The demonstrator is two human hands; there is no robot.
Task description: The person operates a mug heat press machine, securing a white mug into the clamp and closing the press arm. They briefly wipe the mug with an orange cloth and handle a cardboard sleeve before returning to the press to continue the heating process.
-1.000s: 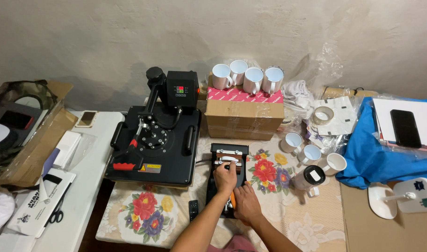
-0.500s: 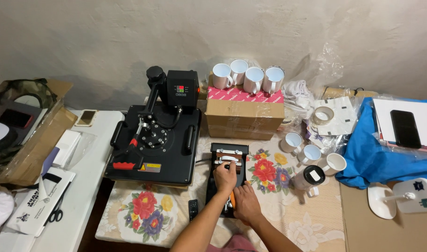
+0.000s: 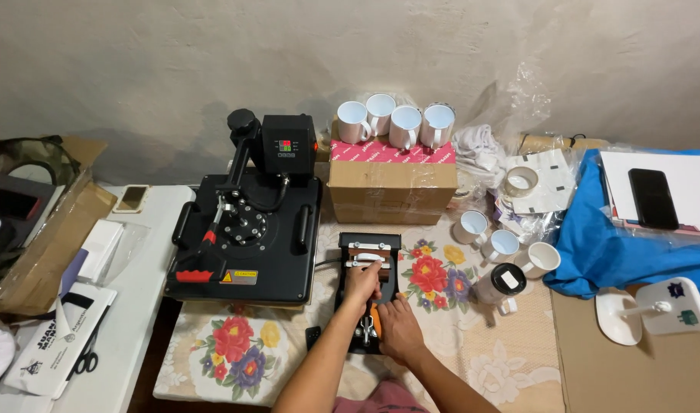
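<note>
A small black mug press attachment (image 3: pixel 369 248) lies on the floral cloth in front of me. My left hand (image 3: pixel 361 281) rests on its middle, fingers curled over the white mug clamped inside it. My right hand (image 3: pixel 396 330) grips the orange-tipped lever (image 3: pixel 375 316) at the near end of the attachment. A cable runs from the attachment toward the large black heat press (image 3: pixel 247 229) on its left.
A cardboard box (image 3: pixel 392 183) with several white mugs on top stands behind the attachment. More mugs (image 3: pixel 503 246) and a tape roll (image 3: pixel 520 181) sit to the right, beside blue cloth (image 3: pixel 610 248) with a phone. Scissors (image 3: pixel 82 359) and bags lie at the left.
Both hands have stayed on the mug press attachment, with only slight shifts of the fingers. Nothing else has moved.
</note>
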